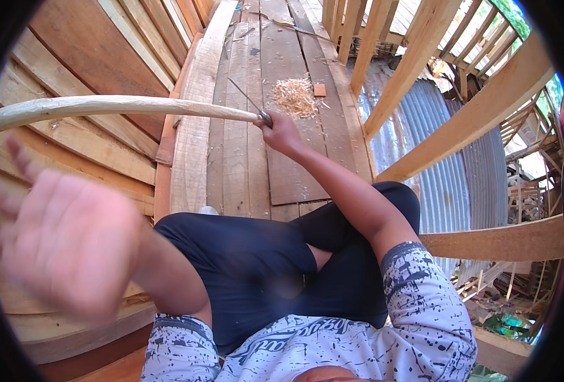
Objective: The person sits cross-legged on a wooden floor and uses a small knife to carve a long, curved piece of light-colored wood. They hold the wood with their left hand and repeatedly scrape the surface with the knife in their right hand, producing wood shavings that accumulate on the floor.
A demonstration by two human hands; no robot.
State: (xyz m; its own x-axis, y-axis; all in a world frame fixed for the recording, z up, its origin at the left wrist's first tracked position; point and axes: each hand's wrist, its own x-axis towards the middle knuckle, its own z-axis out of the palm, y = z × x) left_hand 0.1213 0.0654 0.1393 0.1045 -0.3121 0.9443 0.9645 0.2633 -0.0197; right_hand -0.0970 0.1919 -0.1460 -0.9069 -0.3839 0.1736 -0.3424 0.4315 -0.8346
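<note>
A long, pale, peeled wooden stick (123,106), slightly bowed, stretches across from the left rim to the middle of the view. Its thinner end meets the fingers of my right hand (282,134), which is closed around it together with a thin-bladed knife (249,95). The blade points away and to the left, over the stick; the handle is mostly hidden in my fist. Below the stick, close to the camera, my left hand (65,239) is blurred by motion. Its fingers are spread toward the left, and nothing shows in it.
A heap of wood shavings (295,97) lies on the plank floor (288,165), beside a small reddish-brown square piece (319,90). A board wall (97,57) closes the left side. On the right runs a wooden railing (409,60), with corrugated metal roofing (422,127) beyond it.
</note>
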